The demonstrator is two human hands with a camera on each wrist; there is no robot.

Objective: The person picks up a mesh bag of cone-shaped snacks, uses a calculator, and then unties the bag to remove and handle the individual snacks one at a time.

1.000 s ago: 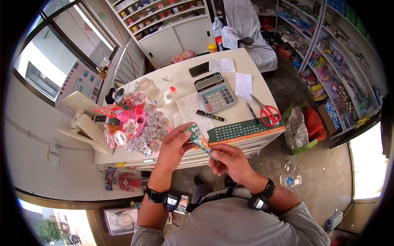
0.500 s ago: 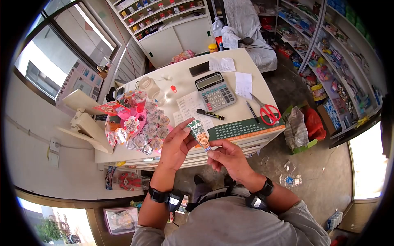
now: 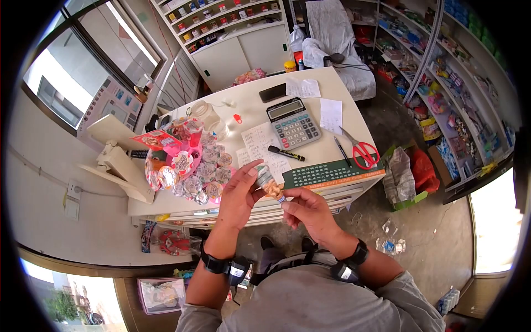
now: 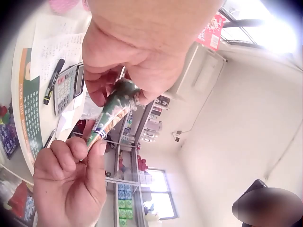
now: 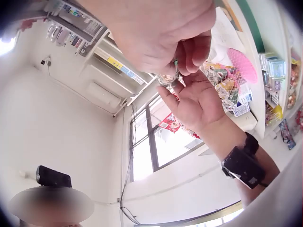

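A wrapped cone (image 3: 270, 185) with a green printed wrapper slants between both hands, in front of the desk's near edge. My left hand (image 3: 237, 193) holds its wide upper end between thumb and fingers. At the narrow lower tip, my right hand (image 3: 314, 214) pinches the wrapper between thumb and curled fingers. The left wrist view shows the cone (image 4: 113, 111) pointing down to the right hand's fingertips. In the right wrist view the right hand covers most of the cone (image 5: 168, 80).
On the white desk (image 3: 243, 102) lie a calculator (image 3: 293, 124), a black marker (image 3: 286, 153), red-handled scissors (image 3: 365, 155), a pen (image 3: 343, 152) and papers (image 3: 331, 114). Foil-wrapped lollipops (image 3: 193, 180) crowd its left side, near a clear jar (image 3: 207, 116). Loaded shelves (image 3: 459, 83) stand right.
The cone has turned in my hands, so a different part of its print faces up. Both hands keep their hold at its two ends. The head view has shifted slightly.
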